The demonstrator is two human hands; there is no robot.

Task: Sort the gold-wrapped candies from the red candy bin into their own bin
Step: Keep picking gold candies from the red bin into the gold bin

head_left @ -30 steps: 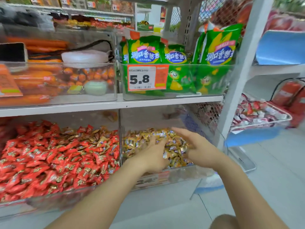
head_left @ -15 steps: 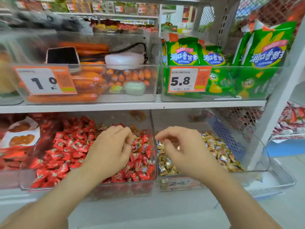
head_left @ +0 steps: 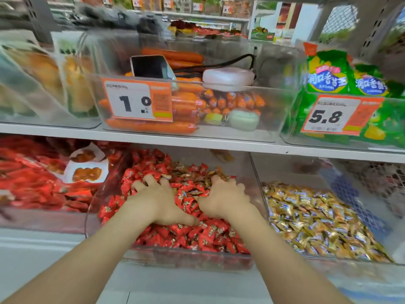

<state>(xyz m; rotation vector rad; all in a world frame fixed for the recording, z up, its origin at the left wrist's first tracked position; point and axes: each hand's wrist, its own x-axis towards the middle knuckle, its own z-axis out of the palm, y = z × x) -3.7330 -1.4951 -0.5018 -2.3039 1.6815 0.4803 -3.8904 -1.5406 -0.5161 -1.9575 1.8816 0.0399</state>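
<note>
The left hand's fingers are spread and bent, with the tips poked down into the red candies. The right hand's fingers curl down too, and their tips are hidden. I cannot tell if either hand holds a candy. The left hand and right hand lie side by side on the pile. Some gold-wrapped candies are mixed in at 12 o'clock from the hands, inside the red candy bin. At 3 o'clock, touching it, is the gold bin.
</note>
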